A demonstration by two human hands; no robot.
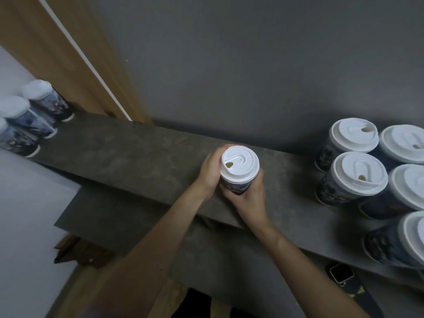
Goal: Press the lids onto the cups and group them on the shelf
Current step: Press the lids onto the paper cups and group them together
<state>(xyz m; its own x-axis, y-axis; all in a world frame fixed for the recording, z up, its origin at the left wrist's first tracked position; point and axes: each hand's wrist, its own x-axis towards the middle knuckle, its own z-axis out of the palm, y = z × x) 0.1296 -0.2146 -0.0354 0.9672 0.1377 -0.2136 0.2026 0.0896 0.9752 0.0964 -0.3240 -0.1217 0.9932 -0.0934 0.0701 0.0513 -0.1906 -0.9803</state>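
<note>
A matte grey wall (252, 53) fills the view from 11 to 3 o'clock. At 10 o'clock a tan wooden panel (46, 42) runs diagonally, edged by a thin white strip (87, 58). A dark, mottled shelf (137, 148) crosses from 9 to 4 o'clock, with a lower dark ledge (128, 214) beneath it. A pale wall (27, 214) is at 8 o'clock and a wood floor (87, 285) at 7. The light is dim.

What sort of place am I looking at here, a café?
Hard to say for sure: an indoor spot, perhaps a café's prep corner. A dark stone-look shelf runs along a grey wall, and takeaway cups with white lids stand grouped at both ends.
</note>
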